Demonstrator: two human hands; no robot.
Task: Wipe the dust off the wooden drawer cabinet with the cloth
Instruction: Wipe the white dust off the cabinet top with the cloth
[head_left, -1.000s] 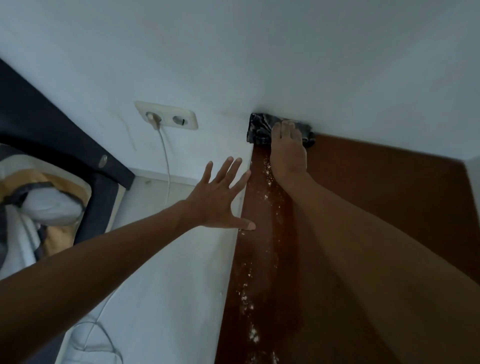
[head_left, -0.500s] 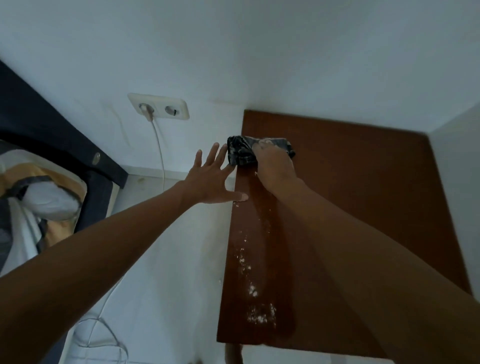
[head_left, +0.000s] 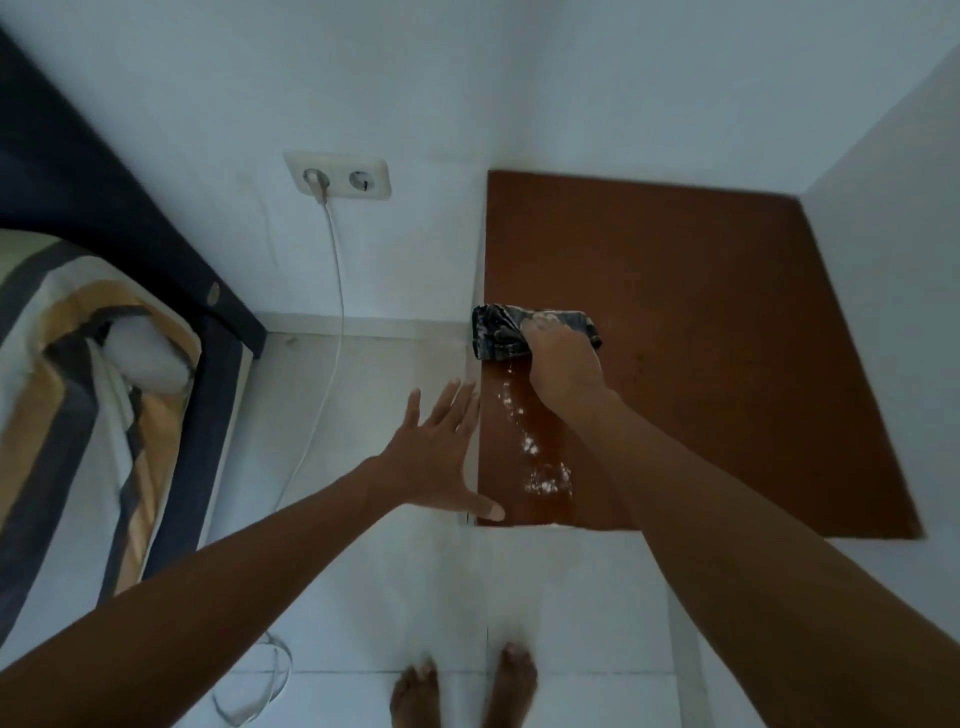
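Note:
The brown top of the wooden drawer cabinet (head_left: 701, 332) fills the right of the head view, set in a wall corner. A dark patterned cloth (head_left: 496, 338) lies on its left edge, about halfway along. My right hand (head_left: 563, 366) presses down on the cloth, fingers bent over it. A trail of white dust (head_left: 540, 462) runs along the left strip down to the front edge. My left hand (head_left: 441, 449) is spread flat with straight fingers beside the cabinet's left front corner, thumb tip at the edge, holding nothing.
White walls close the cabinet in behind and on the right. A double socket (head_left: 340, 176) with a white cable (head_left: 332, 322) sits on the wall to the left. A dark bed frame with striped bedding (head_left: 88, 395) stands far left. My bare feet (head_left: 462, 691) are on the white tiled floor.
My right hand has dragged the cloth from the cabinet's back left corner toward me along the left edge. The left hand has come back along the cabinet's side to its front corner. The camera tilted down.

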